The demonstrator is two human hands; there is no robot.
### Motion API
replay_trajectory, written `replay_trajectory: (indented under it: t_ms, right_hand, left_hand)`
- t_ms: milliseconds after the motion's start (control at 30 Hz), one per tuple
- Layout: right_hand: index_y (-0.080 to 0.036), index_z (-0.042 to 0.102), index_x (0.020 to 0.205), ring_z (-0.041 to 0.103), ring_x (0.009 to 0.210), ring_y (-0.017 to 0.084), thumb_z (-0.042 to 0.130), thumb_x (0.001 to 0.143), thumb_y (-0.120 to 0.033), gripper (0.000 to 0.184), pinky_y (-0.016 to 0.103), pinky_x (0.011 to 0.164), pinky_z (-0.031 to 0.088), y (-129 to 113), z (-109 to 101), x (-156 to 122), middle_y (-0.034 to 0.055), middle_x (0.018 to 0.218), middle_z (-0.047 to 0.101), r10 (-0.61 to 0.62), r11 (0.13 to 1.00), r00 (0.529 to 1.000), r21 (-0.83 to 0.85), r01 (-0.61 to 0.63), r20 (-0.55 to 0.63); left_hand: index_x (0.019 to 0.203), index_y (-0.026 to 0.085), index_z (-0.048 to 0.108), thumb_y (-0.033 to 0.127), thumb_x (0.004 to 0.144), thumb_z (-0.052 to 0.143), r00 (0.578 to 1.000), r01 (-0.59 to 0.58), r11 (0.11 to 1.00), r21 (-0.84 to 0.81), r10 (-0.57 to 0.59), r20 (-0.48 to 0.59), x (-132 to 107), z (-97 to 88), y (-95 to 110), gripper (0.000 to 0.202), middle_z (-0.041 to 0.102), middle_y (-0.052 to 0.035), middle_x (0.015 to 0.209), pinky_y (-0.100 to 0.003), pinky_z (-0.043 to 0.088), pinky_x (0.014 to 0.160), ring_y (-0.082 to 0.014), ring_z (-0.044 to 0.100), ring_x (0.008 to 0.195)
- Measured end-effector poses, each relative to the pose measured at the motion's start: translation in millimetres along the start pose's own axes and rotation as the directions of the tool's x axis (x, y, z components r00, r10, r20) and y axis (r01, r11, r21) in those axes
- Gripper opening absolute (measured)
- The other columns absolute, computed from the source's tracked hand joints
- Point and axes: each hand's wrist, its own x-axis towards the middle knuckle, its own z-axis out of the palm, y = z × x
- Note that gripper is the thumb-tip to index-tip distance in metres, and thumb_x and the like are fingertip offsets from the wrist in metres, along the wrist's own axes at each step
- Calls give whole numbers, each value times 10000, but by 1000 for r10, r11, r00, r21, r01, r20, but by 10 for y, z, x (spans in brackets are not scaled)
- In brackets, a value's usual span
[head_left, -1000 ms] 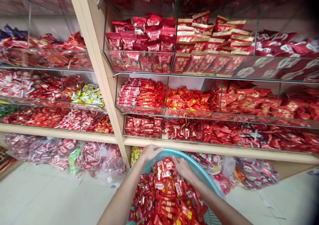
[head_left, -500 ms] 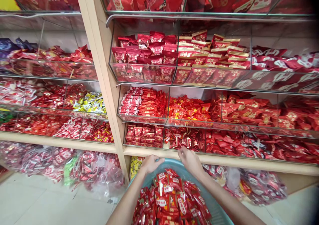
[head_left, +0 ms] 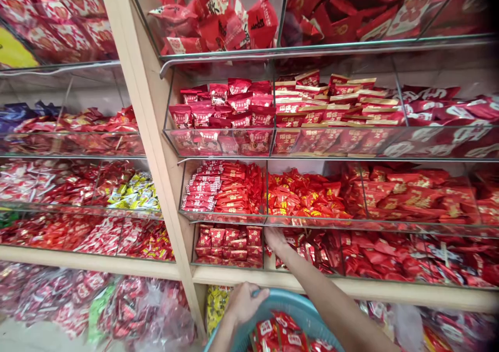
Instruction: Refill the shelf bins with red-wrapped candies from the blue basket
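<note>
A blue-green plastic basket (head_left: 312,310) holding red candy packets (head_left: 286,331) is at the bottom centre, cut off by the picture's lower edge. My left hand (head_left: 245,301) is closed on its far rim, the thumb lying toward the right. Above and beyond the basket, my right hand (head_left: 276,240) reaches into a bottom-row shelf bin, at the left side of dark red wrapped candies (head_left: 307,250). Its fingers are blurred and partly hidden under the shelf above, so I cannot tell whether they hold anything.
Small red packets (head_left: 230,245) fill the bin left of my right hand. A clear shelf front (head_left: 312,221) runs just above it, and a wooden ledge (head_left: 335,284) below. A wooden upright (head_left: 156,154) divides the shelving. Plastic bags of candy (head_left: 132,310) lie beneath.
My right hand has left the basket's rim and moved up and forward into the bottom-row bin. My left hand stays on the rim. The view has tilted up, so the shelves sit lower.
</note>
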Motion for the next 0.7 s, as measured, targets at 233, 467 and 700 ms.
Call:
replay_trajectory:
  t_ms: [233,467,700]
  right_hand:
    - [-128,604,1147,579,1087,236,324,873,-71,397,302,907,392,59,76,2,165,1198,623,25,998,999,59,-23,-43]
    - [-190,630,1083,647,903,229,333,930,-282,346,285,759,430,283,-79,-340,103,962,706,84,963,971,270,-21,-225]
    - [-143,654,825,548,471,162,627,694,-520,400,259,430,395,362,-258,-822,18,550,624,528,245,833,969,40,-168]
  left_hand:
    - [697,185,690,642,813,433,1000,11,999,-30,-11,17,29,-4,12,537,641,-4,635,-231,295,565,-160,566,630]
    - [649,171,667,635,802,447,1000,-5,999,-33,5,16,37,-23,30,535,580,4,576,-233,264,536,-148,511,588]
    - [668,149,662,681,781,429,999,-10,998,-68,13,43,12,-56,25,592,510,24,543,-227,275,534,-131,461,569]
